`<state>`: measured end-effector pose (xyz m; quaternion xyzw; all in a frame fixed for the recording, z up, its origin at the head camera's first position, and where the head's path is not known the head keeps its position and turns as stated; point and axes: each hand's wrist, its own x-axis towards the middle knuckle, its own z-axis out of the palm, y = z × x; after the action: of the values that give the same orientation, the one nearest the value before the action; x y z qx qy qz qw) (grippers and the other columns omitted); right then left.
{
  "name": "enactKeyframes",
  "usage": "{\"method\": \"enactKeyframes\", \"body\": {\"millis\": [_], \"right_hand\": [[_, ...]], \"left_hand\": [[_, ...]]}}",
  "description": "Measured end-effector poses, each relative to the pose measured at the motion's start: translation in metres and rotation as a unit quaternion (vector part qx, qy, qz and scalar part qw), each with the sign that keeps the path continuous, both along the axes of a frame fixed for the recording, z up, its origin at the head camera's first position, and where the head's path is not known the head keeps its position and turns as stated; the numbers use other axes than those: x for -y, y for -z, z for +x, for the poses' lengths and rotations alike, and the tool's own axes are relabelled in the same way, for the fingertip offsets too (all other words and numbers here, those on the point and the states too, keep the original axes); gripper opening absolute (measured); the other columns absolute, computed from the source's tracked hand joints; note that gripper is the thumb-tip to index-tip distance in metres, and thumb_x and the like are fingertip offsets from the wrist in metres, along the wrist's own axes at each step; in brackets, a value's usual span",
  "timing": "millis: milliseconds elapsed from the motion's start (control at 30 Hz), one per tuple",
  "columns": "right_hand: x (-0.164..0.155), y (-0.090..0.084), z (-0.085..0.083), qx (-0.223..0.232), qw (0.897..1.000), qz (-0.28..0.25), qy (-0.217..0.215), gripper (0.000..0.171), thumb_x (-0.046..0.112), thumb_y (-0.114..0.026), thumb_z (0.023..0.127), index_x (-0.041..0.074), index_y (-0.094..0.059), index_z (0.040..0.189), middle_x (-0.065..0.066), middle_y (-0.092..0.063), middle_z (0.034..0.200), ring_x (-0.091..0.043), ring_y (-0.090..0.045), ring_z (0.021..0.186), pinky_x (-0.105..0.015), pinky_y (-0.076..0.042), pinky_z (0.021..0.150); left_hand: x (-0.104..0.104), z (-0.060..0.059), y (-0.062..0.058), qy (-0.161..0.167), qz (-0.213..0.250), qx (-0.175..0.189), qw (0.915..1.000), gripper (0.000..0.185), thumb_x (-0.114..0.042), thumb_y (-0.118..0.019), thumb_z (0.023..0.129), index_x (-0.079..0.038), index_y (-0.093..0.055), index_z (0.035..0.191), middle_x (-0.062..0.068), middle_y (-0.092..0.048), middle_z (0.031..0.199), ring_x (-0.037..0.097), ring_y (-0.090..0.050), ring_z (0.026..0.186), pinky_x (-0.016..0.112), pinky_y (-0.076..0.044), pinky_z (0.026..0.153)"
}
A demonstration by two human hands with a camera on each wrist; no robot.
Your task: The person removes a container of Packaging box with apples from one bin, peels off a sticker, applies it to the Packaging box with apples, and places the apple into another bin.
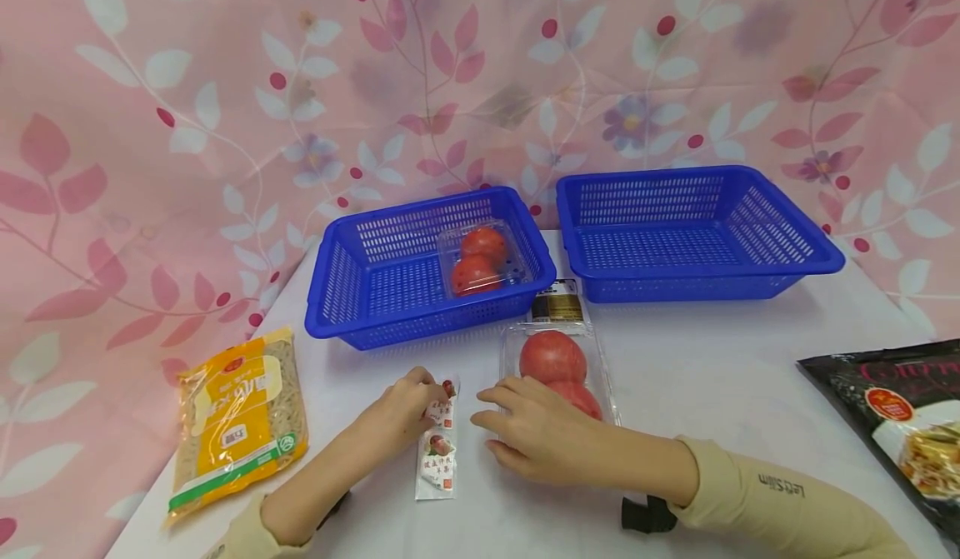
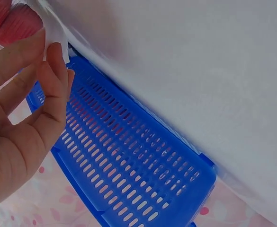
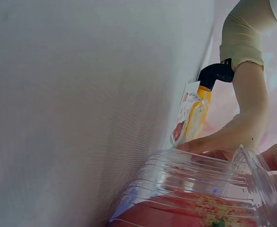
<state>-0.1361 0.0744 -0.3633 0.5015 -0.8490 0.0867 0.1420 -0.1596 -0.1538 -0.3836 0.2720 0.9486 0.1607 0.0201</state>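
Observation:
In the head view my left hand (image 1: 408,405) pinches the upper part of a strip of printed stickers (image 1: 437,463), which lies on the white table. The left wrist view shows its thumb and fingertips together at the strip's white edge. My right hand (image 1: 528,430) is over the left side of a clear plastic box of tomatoes (image 1: 553,357), its fingers loosely bent and pointing toward the strip. Ridged clear walls of that box (image 3: 195,165) fill the lower part of the right wrist view, with right fingers at its edge.
A blue basket (image 1: 420,326) at the back holds another clear box of tomatoes (image 1: 480,263). To its right stands a second blue basket (image 1: 697,286). A yellow bag of grain (image 1: 240,421) lies left, a black food bag (image 1: 892,426) right. Behind the box is a gold-and-black packet (image 1: 557,302).

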Motion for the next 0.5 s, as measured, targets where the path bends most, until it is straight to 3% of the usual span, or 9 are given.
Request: {"method": "enactKeyframes", "body": {"millis": [233, 500], "right_hand": [[-0.001, -0.001, -0.001, 0.008, 1.000, -0.007, -0.002, 0.026, 0.027, -0.062, 0.084, 0.016, -0.066, 0.108, -0.003, -0.061, 0.113, -0.017, -0.053, 0.102, -0.031, -0.045, 0.084], [-0.002, -0.006, -0.005, 0.031, 0.999, -0.005, 0.009, 0.028, 0.027, -0.062, 0.085, 0.014, -0.066, 0.110, -0.004, -0.060, 0.115, -0.018, -0.053, 0.105, -0.033, -0.044, 0.091]], "left_hand": [[-0.001, 0.002, -0.002, 0.005, 0.002, -0.016, 0.9999, 0.019, 0.006, -0.071, 0.073, -0.003, -0.070, 0.090, 0.011, -0.057, 0.094, 0.020, -0.058, 0.080, 0.029, -0.053, 0.068], [-0.004, 0.007, -0.011, 0.023, 0.037, -0.083, 0.9956, 0.023, 0.005, -0.072, 0.073, -0.006, -0.069, 0.093, 0.011, -0.058, 0.100, 0.022, -0.062, 0.083, 0.029, -0.053, 0.070]]}}
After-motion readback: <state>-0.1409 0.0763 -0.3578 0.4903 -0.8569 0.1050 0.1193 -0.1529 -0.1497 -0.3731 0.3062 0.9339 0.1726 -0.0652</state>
